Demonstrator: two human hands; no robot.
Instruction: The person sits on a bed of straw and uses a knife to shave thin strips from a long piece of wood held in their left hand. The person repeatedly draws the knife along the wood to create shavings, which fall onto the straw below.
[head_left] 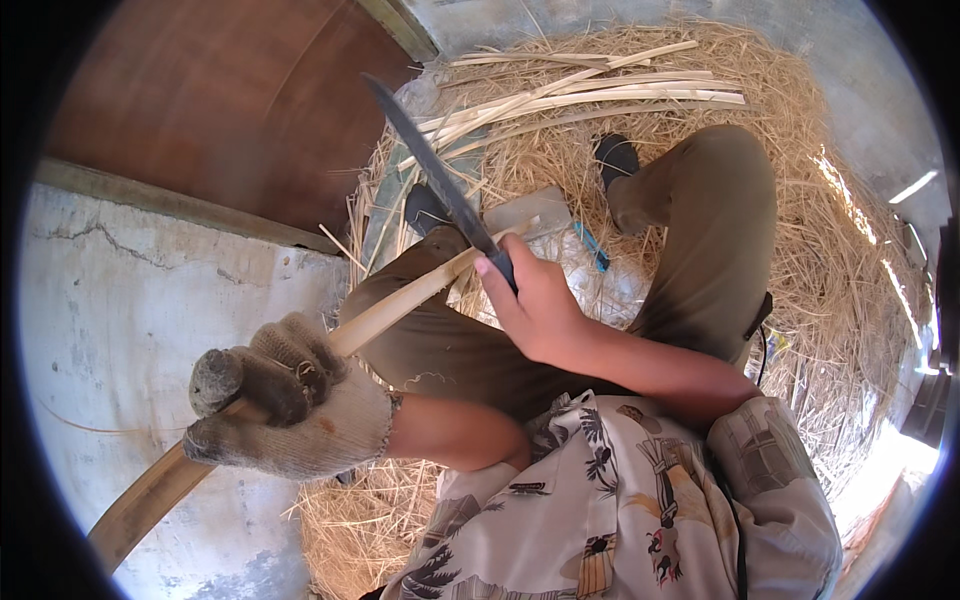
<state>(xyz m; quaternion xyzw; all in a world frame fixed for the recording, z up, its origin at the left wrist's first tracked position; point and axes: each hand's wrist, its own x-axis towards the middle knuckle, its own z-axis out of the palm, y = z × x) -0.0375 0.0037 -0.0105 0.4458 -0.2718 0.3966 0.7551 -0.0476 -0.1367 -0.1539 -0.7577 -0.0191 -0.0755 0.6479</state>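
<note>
My left hand (300, 400), in a worn knitted work glove with dark finger patches, is wrapped round a long bamboo strip (400, 304). The strip runs from the lower left edge up across my left thigh, pale on its upper stretch and browner below the glove. In my bare right hand (540, 312) is the dark handle of a long knife (432, 166). Its dark blade points up and away to the left. The strip's far end lies close by the knife's base and my right fingers; whether blade and strip touch I cannot tell.
Several pale split strips (620, 92) lie beyond my feet on a thick bed of shavings (810, 270). Between my legs are a flat greyish piece (530, 212) and a small blue object (592, 247). A cracked wall (180, 280) and brown panel (220, 100) stand close on the left.
</note>
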